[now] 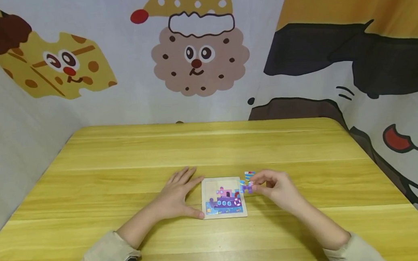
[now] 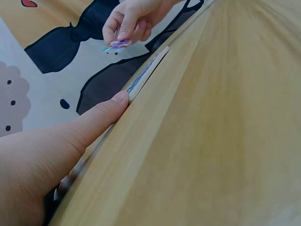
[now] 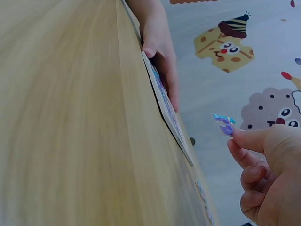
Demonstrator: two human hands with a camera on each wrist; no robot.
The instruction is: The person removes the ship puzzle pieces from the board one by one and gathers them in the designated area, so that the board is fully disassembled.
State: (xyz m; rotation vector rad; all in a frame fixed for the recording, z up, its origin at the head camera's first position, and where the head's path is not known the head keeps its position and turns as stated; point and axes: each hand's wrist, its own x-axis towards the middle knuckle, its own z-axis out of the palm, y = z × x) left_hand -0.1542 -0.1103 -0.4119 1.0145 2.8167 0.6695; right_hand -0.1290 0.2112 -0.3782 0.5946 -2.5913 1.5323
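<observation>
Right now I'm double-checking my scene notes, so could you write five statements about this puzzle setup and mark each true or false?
1. The right hand pinches a purple-and-blue piece. True.
2. The left hand lies across the middle of the board. False: it is at the board's left edge.
3. A loose piece lies to the right of the board. True.
4. The board's far end is filled. False: that end is bare.
5. The table has a wood-grain top. True.

Smooth wood-grain table [image 1: 210,150], matt tray [image 1: 213,185]; cloth sleeves [image 1: 106,255]
</observation>
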